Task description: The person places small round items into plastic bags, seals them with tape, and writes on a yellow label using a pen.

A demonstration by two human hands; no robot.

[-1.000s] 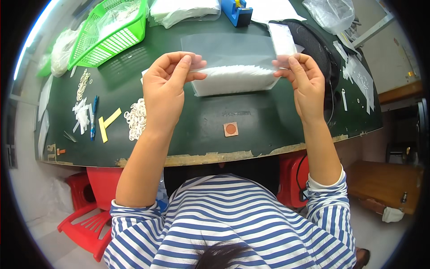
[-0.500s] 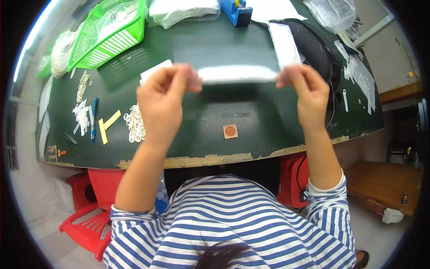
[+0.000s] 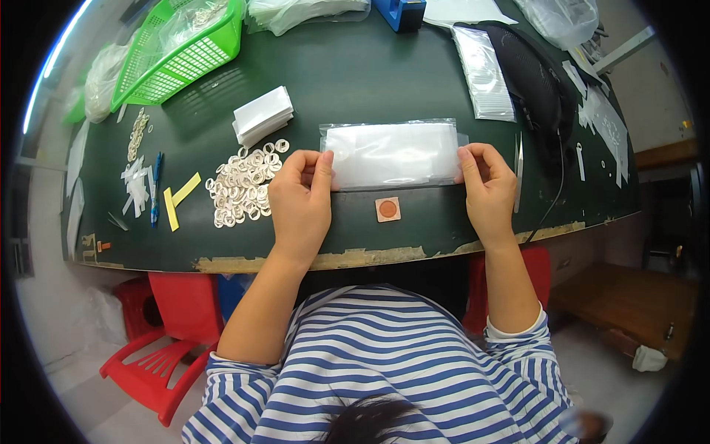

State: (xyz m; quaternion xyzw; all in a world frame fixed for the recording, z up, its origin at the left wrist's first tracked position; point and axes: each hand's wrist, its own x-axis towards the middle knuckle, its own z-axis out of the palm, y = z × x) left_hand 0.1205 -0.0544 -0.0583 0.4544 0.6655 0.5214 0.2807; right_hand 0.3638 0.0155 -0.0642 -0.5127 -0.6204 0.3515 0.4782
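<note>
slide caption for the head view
Left hand and right hand hold opposite ends of stacked clear plastic sleeves at a dark green table.

A small workshop, by the look of it, set up for light handwork or packing.
A long green table (image 3: 414, 81), its worn edge patched with peeling tape (image 3: 355, 259), served as the workbench. Small pale rings (image 3: 240, 189) lay heaped on it in quantity, near a stack of white cards (image 3: 262, 115), a clear plastic packet (image 3: 396, 154), a blue pen (image 3: 156, 189) and a blue tape dispenser (image 3: 403, 15). A green plastic basket (image 3: 177, 74) held bagged pieces, and a plain red plastic chair (image 3: 185, 307) stood by the table.
</note>
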